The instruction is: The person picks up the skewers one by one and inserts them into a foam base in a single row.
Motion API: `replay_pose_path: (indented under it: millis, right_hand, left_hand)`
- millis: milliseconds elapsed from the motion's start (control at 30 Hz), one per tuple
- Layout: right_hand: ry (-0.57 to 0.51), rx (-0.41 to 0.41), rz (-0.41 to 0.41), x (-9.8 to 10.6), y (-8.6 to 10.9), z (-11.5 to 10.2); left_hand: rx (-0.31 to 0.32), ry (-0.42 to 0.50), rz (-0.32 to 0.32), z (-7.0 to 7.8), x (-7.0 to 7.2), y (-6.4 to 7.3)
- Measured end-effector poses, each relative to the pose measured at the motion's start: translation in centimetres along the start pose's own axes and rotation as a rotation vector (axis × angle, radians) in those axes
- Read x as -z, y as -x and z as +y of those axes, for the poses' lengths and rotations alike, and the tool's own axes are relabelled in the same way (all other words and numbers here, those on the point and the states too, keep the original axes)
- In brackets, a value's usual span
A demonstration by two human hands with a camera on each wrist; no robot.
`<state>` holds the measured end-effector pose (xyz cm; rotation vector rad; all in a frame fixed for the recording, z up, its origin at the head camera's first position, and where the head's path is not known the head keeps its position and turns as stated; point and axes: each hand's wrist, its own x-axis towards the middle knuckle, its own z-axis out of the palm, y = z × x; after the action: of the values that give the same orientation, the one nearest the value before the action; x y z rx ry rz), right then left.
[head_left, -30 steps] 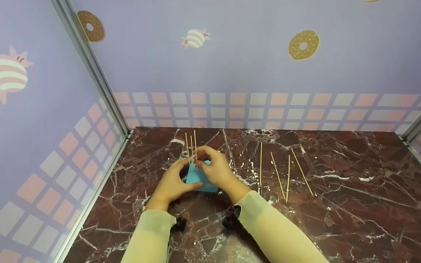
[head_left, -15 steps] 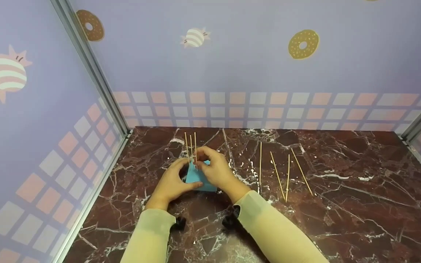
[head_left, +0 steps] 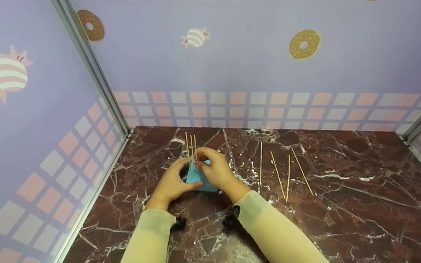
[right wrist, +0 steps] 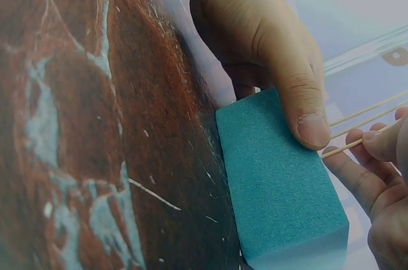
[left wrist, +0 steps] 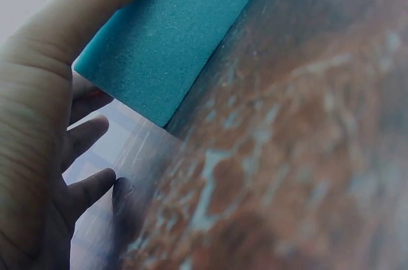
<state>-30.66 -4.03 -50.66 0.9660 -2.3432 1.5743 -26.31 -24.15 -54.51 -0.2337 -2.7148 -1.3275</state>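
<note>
A blue foam block [head_left: 196, 176] stands on the table between the hands, its near face turquoise in the left wrist view. The left hand [head_left: 172, 182] grips it from the left, thumb across the near face and fingers behind. Three thin wooden skewers rise upright from its top. The right hand [head_left: 218, 171] pinches the rightmost skewer [head_left: 195, 142] low down, between thumb and index finger, close over the block. In the right wrist view that skewer [right wrist: 342, 149] meets the block's top edge beside the left thumb. The skewers' lower ends are hidden.
Several loose wooden skewers [head_left: 276, 173] lie on the dark red marbled table [head_left: 360, 204] to the right of the hands. A patterned wall [head_left: 247, 73] closes off the back, with another wall [head_left: 49, 120] on the left.
The rightmost skewer has sunk a little toward the block, its top now about level with the middle one. Both hands keep nearly the same place.
</note>
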Motion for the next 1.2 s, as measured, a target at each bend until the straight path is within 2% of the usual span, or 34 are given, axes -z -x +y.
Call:
replay_pose_path:
  millis: [433, 833, 1000, 1200]
  right_hand:
    - [0.009, 0.016, 0.004, -0.05, -0.06, 0.28]
    - [-0.005, -0.001, -0.021, 0.25, -0.32, 0.24]
    - [0.016, -0.020, -0.031, 0.34, -0.29, 0.28]
    - [-0.032, -0.058, -0.050, 0.63, -0.20, 0.27]
  left_hand:
    - [0.018, -0.005, 0.005, 0.29, -0.01, 0.10]
    - [-0.006, -0.007, 0.009, 0.14, 0.04, -0.06]
    - [0.004, -0.018, 0.001, -0.04, -0.03, -0.01]
    - [0.000, -0.028, 0.002, -0.01, 0.01, 0.05]
